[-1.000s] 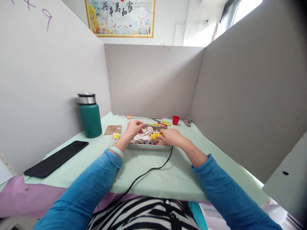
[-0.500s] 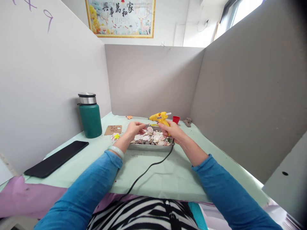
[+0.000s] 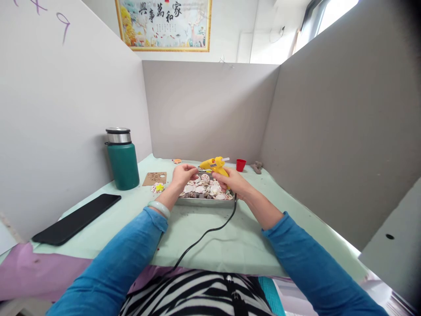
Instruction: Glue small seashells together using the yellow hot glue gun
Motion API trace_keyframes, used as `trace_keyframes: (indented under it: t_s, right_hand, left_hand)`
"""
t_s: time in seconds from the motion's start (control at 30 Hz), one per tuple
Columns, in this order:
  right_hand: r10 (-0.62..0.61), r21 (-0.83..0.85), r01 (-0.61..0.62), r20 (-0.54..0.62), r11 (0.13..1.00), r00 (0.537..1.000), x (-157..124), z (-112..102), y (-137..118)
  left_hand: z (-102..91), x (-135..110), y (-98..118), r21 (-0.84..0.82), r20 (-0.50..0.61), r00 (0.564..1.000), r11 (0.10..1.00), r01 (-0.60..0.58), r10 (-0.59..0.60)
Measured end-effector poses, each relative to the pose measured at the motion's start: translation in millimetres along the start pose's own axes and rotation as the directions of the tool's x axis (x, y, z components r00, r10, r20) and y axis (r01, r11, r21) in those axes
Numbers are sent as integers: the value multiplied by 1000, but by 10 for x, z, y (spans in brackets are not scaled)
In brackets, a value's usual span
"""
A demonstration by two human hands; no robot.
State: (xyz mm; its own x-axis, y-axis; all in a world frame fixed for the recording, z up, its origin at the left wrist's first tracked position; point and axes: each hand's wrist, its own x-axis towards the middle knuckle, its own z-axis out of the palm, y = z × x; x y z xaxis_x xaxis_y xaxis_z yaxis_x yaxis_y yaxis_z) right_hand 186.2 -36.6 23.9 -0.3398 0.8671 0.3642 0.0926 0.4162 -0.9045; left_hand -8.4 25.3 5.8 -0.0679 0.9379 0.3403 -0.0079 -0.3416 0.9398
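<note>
While my right hand (image 3: 236,181) holds a yellow glue gun (image 3: 213,165) by its handle, its fingers wrapped and closed around the grip, my left hand (image 3: 183,176) is raised just to the left of the nozzle. Half a second ago the gun was up too, but a little further to the right; it has since swung left and its tip has come in close to my left fingers, which have stayed in nearly the same place. That brings both hands to one spot, and I judge the gun is now positioned for use there. The tips of my left fingers look close together; I cannot tell whether something small is between them, or whether the nozzle touches them. Below, a shallow metal tray (image 3: 207,203) full of pale shells (image 3: 199,189) sits on the table (image 3: 259,237), which is covered in light green. The gun's black cord (image 3: 213,229) curves down towards me. To the left of the tray lie a shell flower (image 3: 158,188) with a yellow centre and a brown card (image 3: 154,178); a red cup (image 3: 240,165) stands beyond my right hand.
</note>
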Motion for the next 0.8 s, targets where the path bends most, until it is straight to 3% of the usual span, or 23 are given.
trace_keyframes:
  t_s: [0.17,0.57,0.8]
  right_hand:
    - [-4,3,4,15,1000,1000,9,0,28]
    - [-2,-16,2,7,1000,1000,11,-2,39]
    - [3,-33,-3,9,999,1000,9,-7,32]
  left_hand:
    - [0,18,-12,-18,-39,999,1000,-23,23]
    - [-28,36,-39,-119,-20,1000,993,-9,7]
    - [-34,32,-28,-157,-9,999,987,47,-49]
